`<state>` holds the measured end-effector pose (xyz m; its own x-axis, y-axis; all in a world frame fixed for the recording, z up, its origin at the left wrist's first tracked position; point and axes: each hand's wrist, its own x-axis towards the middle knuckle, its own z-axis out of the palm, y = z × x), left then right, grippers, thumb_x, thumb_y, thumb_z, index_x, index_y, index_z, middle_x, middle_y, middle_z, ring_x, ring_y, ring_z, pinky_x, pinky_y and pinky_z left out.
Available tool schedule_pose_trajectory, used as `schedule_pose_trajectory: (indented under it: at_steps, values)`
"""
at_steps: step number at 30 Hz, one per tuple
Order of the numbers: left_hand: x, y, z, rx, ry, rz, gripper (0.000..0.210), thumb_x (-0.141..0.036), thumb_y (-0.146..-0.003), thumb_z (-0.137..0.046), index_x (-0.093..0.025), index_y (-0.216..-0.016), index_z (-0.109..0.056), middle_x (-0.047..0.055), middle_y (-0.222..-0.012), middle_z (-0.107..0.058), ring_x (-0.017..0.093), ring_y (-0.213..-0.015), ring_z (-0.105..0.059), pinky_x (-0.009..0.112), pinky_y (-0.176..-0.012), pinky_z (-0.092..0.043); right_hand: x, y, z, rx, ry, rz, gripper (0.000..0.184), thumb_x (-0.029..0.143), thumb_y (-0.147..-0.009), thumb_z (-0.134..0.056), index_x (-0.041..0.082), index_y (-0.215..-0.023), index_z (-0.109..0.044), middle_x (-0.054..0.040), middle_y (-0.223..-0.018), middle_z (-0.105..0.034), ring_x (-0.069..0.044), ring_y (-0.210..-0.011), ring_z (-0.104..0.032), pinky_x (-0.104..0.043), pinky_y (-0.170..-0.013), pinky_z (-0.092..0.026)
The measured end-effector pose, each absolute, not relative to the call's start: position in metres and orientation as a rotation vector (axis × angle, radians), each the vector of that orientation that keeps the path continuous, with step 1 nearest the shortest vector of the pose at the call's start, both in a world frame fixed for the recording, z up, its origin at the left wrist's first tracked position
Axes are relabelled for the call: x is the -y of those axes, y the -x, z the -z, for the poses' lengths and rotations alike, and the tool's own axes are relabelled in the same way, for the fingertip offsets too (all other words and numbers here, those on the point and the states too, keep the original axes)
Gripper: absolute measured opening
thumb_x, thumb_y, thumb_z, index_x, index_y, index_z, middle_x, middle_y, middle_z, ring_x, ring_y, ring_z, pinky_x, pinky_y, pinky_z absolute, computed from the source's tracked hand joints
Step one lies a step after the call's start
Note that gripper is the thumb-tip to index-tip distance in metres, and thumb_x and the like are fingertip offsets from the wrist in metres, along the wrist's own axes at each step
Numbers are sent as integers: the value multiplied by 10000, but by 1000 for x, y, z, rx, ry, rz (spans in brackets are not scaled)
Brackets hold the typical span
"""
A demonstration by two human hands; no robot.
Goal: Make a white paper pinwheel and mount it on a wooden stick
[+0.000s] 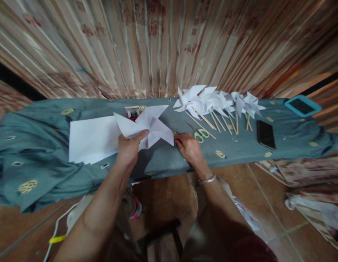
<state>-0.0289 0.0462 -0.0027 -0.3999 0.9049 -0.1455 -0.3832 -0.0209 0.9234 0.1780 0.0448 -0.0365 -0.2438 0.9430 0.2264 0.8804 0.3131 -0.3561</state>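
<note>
A white paper pinwheel (158, 125) is pinched in my left hand (130, 143), with the thumb pressed on its middle where the folded points meet. My right hand (189, 147) is low over the cloth just right of the pinwheel's tip, its fingers closed together; what they hold, if anything, is hidden. Under the pinwheel's left side lies a stack of white paper sheets (89, 138). Behind the pinwheel stands a small open red and white box (133, 113) with dark contents. Scissors with pale green handles (200, 134) lie beyond my right hand.
Several white pinwheels (192, 100) on wooden sticks (218, 122) lie along the back of the table, which has a grey-green cloth (163, 160). To the right are a black phone (266, 134) and a blue-framed device (302, 105). A striped curtain (163, 47) hangs behind.
</note>
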Motion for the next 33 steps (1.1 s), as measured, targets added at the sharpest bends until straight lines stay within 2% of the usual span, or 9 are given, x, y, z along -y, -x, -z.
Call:
schedule_pose_trajectory:
  at_steps: [7, 10, 15, 18, 21, 23, 25, 28, 33]
  values:
    - [-44, 29, 2, -1240, -642, -1613, 352, -240, -436, -884, -143, -732, -719, 38, -737, -748, 195, -666, -688, 325, -684, -564, -33, -180, 38, 2217, 1624, -81, 281, 150, -941, -450, 165, -984, -727, -120, -968, -744, -252, -909, -636, -356, -853, -484]
    - [-44, 28, 2, -1261, -671, -1609, 343, -250, -438, -877, -138, -721, -718, 33, -725, -742, 193, -659, -684, 318, -681, -560, -37, -186, 38, 2021, 1587, -232, 218, 159, -898, -515, 173, -924, -731, -108, -951, -755, -247, -894, -652, -365, -845, -496]
    - [-46, 26, 5, -1323, -774, -1599, 293, -255, -457, -864, -140, -675, -706, 19, -663, -711, 193, -648, -668, 312, -673, -550, -32, -183, 12, 1440, 1334, -588, 104, 279, -810, -669, 207, -858, -727, -23, -794, -743, -184, -729, -659, -326, -742, -534]
    - [-45, 22, 5, -1367, -825, -1573, 248, -255, -480, -845, -145, -643, -694, 11, -628, -690, 181, -623, -647, 298, -645, -544, -16, -161, -12, 1459, 1240, -654, 92, 272, -833, -651, 233, -863, -728, -15, -835, -740, -181, -800, -674, -339, -809, -543]
    - [-43, 18, 0, -1380, -898, -1538, 221, -254, -514, -815, -143, -666, -700, 18, -662, -702, 180, -640, -644, 286, -623, -535, -3, -137, -25, 1622, 1199, -538, 102, 260, -864, -630, 269, -851, -731, -36, -1090, -713, -221, -1073, -646, -418, -998, -489]
    - [-42, 14, -2, -1366, -941, -1521, 201, -258, -532, -794, -141, -667, -701, 22, -680, -710, 179, -646, -642, 281, -610, -526, -1, -128, -26, 1675, 1195, -449, 111, 258, -866, -629, 278, -827, -732, -21, -1345, -591, -261, -1291, -523, -494, -1111, -391]
    - [-42, 10, -3, -1355, -973, -1512, 170, -256, -540, -774, -144, -637, -692, 18, -663, -705, 172, -624, -630, 275, -590, -512, -4, -126, -21, 1687, 1210, -390, 127, 255, -871, -619, 280, -816, -731, 26, -1488, -453, -287, -1439, -346, -553, -1178, -282]
    - [-42, 5, -3, -1364, -1030, -1480, 136, -252, -549, -753, -150, -605, -684, 11, -634, -695, 171, -605, -623, 274, -574, -498, -11, -129, -12, 1691, 1240, -367, 145, 249, -878, -602, 281, -828, -734, 64, -1543, -375, -288, -1512, -170, -585, -1212, -188]
    - [-41, 2, -3, -1334, -1093, -1455, 99, -227, -559, -734, -149, -598, -688, 21, -637, -700, 182, -616, -633, 280, -575, -495, -17, -135, -2, 1665, 1225, -423, 139, 244, -871, -615, 277, -832, -744, 63, -1543, -379, -277, -1516, -161, -565, -1230, -159]
